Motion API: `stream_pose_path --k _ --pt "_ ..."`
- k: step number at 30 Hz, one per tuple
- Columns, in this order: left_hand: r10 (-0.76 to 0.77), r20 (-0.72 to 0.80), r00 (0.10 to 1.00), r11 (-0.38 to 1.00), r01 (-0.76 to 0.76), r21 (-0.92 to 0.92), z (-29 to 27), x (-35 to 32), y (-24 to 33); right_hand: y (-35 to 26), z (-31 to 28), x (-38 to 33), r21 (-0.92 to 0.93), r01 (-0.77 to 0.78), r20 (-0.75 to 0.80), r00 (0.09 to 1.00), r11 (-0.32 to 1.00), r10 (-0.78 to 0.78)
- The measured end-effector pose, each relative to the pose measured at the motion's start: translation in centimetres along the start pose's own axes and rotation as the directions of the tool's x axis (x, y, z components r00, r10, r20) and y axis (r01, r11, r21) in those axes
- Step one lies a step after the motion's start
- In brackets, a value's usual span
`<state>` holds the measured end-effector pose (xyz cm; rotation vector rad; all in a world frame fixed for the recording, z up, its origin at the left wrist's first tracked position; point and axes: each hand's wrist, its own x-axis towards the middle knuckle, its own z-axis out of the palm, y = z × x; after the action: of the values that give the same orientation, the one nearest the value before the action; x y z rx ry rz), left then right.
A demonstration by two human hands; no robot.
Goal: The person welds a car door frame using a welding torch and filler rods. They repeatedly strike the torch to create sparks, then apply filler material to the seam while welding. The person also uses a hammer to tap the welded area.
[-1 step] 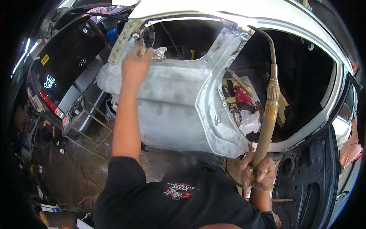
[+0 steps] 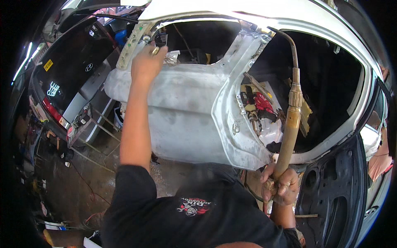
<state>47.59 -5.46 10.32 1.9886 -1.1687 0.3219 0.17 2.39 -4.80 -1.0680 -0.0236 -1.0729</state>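
My left hand (image 2: 145,62) is raised to the upper edge of a white car's bare, sanded rear quarter panel (image 2: 186,111). Its fingers pinch a small shiny metal piece (image 2: 155,50) by the window opening. Low on the right, my right hand (image 2: 283,184) is closed around the handle of a brass gas torch (image 2: 292,120). The torch stands upright in front of the door opening, and its thin curved tip (image 2: 285,37) arches up and left toward the roof pillar. No flame shows at the tip.
Red and black tools (image 2: 260,103) lie inside the stripped car body. An open dark door (image 2: 335,198) hangs at the lower right. A dark car (image 2: 70,70) with its tail light on is parked to the left, over a stained concrete floor (image 2: 95,177) strewn with litter.
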Motion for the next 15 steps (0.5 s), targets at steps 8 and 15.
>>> stream_pose_path --k 8,15 --pt "-0.165 0.394 0.904 0.85 -0.072 0.522 5.6 6.7 0.4 0.1 -0.8 0.2 -0.059 0.04 -0.021 0.999 0.997 -0.041" --pt "0.022 0.221 0.975 0.982 -0.063 0.177 3.4 2.6 -1.8 -0.4 -2.3 0.1 -0.076 0.083 -0.09 0.992 0.994 -0.089"
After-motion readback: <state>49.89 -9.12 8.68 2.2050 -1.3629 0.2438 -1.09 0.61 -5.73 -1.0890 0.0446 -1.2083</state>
